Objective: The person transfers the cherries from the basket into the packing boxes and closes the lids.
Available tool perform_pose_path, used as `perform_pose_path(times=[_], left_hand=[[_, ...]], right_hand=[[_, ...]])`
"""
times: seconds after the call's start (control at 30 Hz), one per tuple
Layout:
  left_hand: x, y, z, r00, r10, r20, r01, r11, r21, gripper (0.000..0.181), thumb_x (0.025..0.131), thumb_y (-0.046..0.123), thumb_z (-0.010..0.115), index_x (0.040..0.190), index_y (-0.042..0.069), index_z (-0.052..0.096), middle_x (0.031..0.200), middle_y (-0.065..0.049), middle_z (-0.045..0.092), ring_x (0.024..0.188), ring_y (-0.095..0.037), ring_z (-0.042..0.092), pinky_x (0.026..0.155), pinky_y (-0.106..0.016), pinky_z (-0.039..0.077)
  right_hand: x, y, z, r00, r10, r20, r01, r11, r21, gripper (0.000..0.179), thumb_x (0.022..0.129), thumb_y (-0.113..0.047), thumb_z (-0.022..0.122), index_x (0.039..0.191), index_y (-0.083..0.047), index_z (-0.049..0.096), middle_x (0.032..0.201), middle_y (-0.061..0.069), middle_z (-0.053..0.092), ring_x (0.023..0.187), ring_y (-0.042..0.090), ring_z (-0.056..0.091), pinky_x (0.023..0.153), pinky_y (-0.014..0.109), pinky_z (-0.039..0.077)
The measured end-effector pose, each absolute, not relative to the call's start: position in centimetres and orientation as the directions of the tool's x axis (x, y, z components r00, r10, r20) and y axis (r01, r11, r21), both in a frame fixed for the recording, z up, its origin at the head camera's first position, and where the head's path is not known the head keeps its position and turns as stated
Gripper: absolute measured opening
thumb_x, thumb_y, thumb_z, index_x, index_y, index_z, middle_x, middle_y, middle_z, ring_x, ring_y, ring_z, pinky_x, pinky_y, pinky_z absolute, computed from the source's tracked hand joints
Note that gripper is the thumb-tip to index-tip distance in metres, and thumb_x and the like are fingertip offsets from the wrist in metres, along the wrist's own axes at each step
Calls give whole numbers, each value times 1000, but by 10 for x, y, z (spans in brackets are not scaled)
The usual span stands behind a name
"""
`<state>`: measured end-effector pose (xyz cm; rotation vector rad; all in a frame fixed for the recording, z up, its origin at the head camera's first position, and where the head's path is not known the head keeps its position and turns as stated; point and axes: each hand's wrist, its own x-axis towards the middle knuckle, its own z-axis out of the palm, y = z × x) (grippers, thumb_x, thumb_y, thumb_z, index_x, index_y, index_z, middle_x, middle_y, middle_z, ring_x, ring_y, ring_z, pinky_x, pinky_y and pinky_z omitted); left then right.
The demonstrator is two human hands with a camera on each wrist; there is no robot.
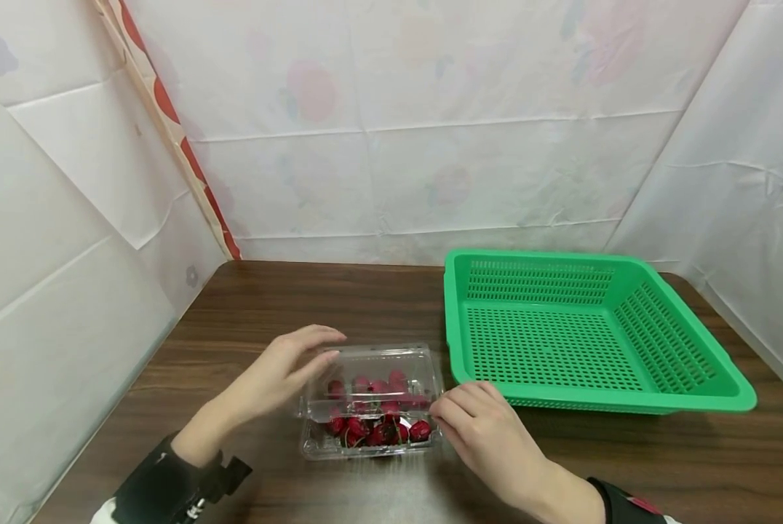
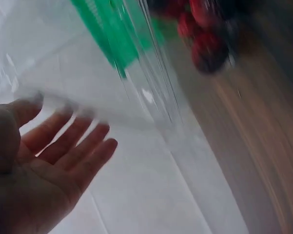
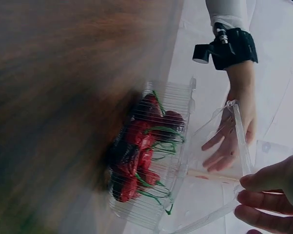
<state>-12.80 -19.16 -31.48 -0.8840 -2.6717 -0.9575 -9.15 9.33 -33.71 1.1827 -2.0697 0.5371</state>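
Observation:
A clear plastic clamshell box (image 1: pixel 372 453) filled with dark red cherries (image 1: pixel 378 433) stands on the table, its lid (image 1: pixel 381 364) tilted up over them. Green stems show among the cherries (image 3: pixel 139 141) in the right wrist view. My right hand (image 1: pixel 486 437) pinches the lid's edge at the right corner, thumb on one side and fingers on the other (image 3: pixel 270 195). On the left, my left hand (image 1: pixel 280 375) is held beside the lid, fingers extended and slightly bent, with nothing in its grasp. The left wrist view shows its palm and spread fingers (image 2: pixel 90 158).
A green plastic basket (image 1: pixel 601 400) with slotted walls stands right of the box, close to my right hand. The dark wooden table (image 1: pixel 287 291) is bordered by white printed sheets (image 1: pixel 431 145) at the back and on both sides.

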Motion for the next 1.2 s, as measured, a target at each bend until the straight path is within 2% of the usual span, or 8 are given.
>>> perform_pose_path(times=[0.17,0.4,0.53,0.67,0.77,0.93,1.1,1.2], left_hand=[[-116,-169,-317,-802,553,227,590,670,450,48,93,36,41,130,5,44,135,-7,38,126,-21,30,97,-42,28],[-109,-157,-328,-780,611,136,617,713,334,64,87,54,38,139,16,32,143,1,24,132,-19,12,99,-51,16],[-108,-156,-335,-778,624,77,612,724,317,66,86,57,36,141,21,27,145,1,20,132,-18,7,99,-53,13],[-108,-155,-340,-773,633,53,617,729,297,65,87,56,35,142,23,22,146,3,15,133,-18,3,100,-53,10],[-107,-155,-343,-767,639,55,626,728,279,65,88,55,35,142,24,20,147,3,12,133,-19,2,100,-53,9],[-106,-155,-346,-757,649,73,641,718,272,65,88,53,35,142,21,20,147,-1,12,133,-23,4,99,-55,9],[-106,-155,-347,-752,655,77,647,710,277,64,89,52,35,142,19,21,147,-2,11,133,-24,4,98,-56,7],[-106,-155,-347,-754,653,70,643,713,280,64,89,52,35,142,19,20,147,-1,10,133,-23,2,99,-56,6]], right_hand=[[-89,95,-341,-332,-620,711,-878,478,8,31,96,-21,37,78,-14,61,78,-8,57,75,9,53,71,26,38],[-89,97,-349,-293,-653,698,-891,451,49,39,98,-18,28,76,-14,60,76,-8,55,73,9,52,70,26,38],[-88,97,-354,-294,-678,673,-898,438,49,31,95,-15,35,75,-14,59,77,-8,54,74,9,51,70,27,38],[-89,99,-359,-309,-692,652,-910,416,9,7,80,-8,57,77,-15,60,79,-8,53,76,8,51,71,26,38],[-89,102,-362,-330,-691,643,-923,378,-68,15,71,-8,67,81,-16,60,82,-9,54,78,7,50,71,24,37],[-88,109,-363,-437,-663,608,-899,340,-275,14,75,-9,68,84,-17,59,84,-11,55,78,4,51,70,15,39],[-87,114,-360,-630,-594,499,-761,347,-548,12,77,-5,66,82,-15,60,78,-11,57,70,0,53,60,16,44],[-88,118,-360,-731,-569,378,-637,369,-677,7,80,-11,64,83,-13,59,73,-12,56,63,-1,52,55,19,45]])
